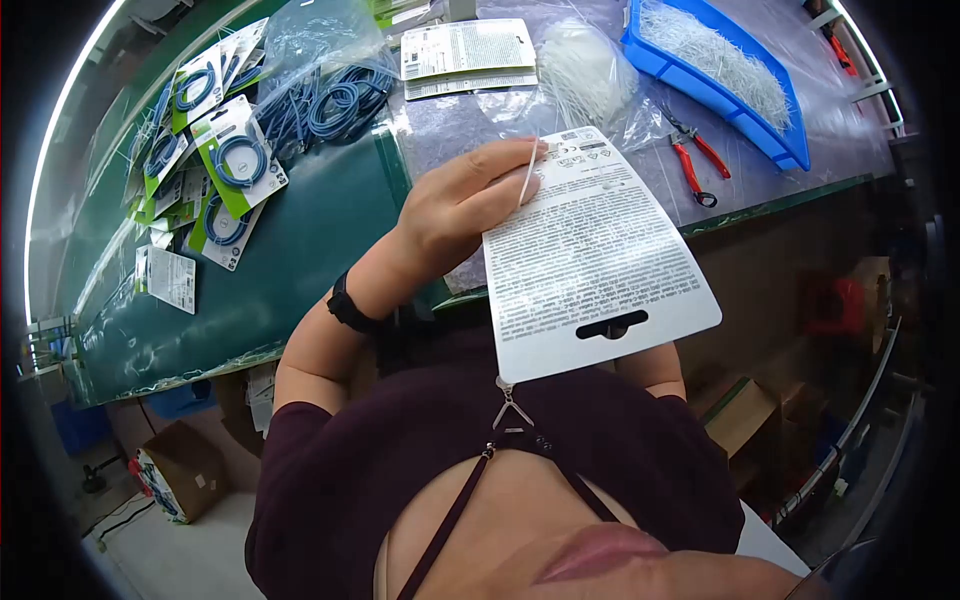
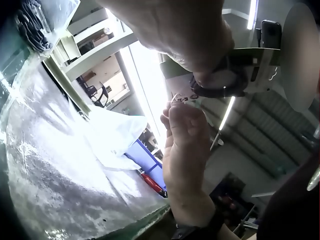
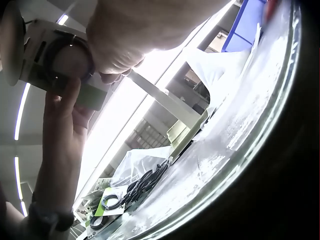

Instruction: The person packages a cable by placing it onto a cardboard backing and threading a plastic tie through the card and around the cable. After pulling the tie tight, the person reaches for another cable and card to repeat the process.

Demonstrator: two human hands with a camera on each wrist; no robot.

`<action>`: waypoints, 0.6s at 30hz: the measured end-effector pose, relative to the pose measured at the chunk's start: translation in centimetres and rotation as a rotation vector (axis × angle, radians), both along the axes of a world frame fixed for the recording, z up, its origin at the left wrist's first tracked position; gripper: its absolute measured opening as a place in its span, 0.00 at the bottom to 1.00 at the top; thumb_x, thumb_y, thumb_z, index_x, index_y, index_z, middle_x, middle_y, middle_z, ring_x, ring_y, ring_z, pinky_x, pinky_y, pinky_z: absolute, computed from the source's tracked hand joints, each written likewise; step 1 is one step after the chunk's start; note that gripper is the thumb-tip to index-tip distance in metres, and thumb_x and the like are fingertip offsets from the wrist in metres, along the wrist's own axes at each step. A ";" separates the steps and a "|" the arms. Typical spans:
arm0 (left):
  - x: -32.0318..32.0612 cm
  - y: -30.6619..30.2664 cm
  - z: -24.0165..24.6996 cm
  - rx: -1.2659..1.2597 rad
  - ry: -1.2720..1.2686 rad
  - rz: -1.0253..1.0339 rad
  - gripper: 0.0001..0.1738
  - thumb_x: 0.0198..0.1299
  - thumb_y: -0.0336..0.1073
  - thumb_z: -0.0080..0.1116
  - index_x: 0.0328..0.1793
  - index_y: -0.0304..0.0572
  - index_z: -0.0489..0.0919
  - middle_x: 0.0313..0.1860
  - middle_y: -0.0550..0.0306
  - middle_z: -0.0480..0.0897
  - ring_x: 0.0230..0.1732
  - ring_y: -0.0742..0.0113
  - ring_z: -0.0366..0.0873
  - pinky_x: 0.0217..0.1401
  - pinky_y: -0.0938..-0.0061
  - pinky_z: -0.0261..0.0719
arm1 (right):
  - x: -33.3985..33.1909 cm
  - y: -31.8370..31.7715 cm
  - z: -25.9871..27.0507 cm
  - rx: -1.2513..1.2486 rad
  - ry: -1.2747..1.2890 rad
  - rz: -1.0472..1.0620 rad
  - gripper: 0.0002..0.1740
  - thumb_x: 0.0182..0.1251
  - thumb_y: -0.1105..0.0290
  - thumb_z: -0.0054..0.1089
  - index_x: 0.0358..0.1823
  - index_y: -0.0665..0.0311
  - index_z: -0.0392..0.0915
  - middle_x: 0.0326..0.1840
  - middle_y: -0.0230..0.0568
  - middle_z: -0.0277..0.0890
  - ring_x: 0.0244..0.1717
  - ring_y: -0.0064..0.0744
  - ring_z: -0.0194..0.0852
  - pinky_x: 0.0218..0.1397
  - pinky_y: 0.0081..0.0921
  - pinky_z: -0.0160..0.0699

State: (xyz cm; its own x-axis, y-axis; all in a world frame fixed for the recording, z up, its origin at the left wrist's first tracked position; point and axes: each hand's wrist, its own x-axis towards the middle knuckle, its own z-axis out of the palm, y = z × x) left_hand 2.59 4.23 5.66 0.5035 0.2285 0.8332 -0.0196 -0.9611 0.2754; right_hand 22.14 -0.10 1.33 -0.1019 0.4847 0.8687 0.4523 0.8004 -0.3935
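Observation:
A white printed card (image 1: 590, 250) with a hang slot is held up over the table's edge. My left hand (image 1: 470, 205) grips its far left part, fingers on the printed side beside a thin white strip (image 1: 528, 172). The other side bears a dark cable coil (image 2: 220, 82); a fingertip of my left hand (image 3: 65, 115) lies against it. My right hand (image 2: 187, 135), hidden behind the card in the head view, has curled fingers pinching the thin strip (image 2: 174, 97) near the card's edge; it looms large in its own wrist view (image 3: 145, 30).
Carded blue cables (image 1: 240, 160) are heaped at the left, beside loose blue cables (image 1: 345, 105) in a clear bag. Stacked cards (image 1: 468, 50) and a bag of white strips (image 1: 585, 75) lie farther back. Red-handled cutters (image 1: 695, 165) and a blue tray (image 1: 680, 75) are at the right.

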 end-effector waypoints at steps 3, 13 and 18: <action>0.1 -0.2 0.0 -0.075 -0.063 -0.033 0.23 0.49 0.28 0.67 0.51 0.34 0.72 0.49 0.32 0.79 0.49 0.44 0.82 0.48 0.63 0.82 | 0.0 0.0 -0.3 -0.006 -0.020 -0.013 0.16 0.55 0.64 0.66 0.41 0.66 0.78 0.46 0.46 0.77 0.45 0.46 0.75 0.48 0.38 0.75; 0.3 -0.4 -0.1 -0.178 -0.163 -0.049 0.22 0.48 0.27 0.67 0.51 0.37 0.75 0.51 0.37 0.80 0.49 0.46 0.82 0.47 0.65 0.83 | -1.3 -1.4 -1.6 -0.251 0.166 -0.025 0.16 0.54 0.63 0.67 0.40 0.65 0.79 0.43 0.43 0.79 0.44 0.44 0.76 0.49 0.38 0.73; 0.4 -0.4 0.1 -0.163 -0.153 -0.065 0.22 0.47 0.28 0.68 0.50 0.37 0.75 0.50 0.37 0.80 0.49 0.45 0.82 0.48 0.64 0.83 | -1.3 -1.6 -1.9 -0.450 0.340 -0.021 0.15 0.53 0.63 0.67 0.39 0.64 0.80 0.41 0.40 0.80 0.43 0.41 0.76 0.49 0.36 0.72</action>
State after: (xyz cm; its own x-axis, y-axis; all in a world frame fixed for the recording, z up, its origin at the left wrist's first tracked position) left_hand 2.97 3.85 5.73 0.3924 0.3380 0.8554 -0.1333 -0.8993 0.4165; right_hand 20.82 -1.70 -0.60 0.1617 0.8137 0.5583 0.2544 0.5122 -0.8203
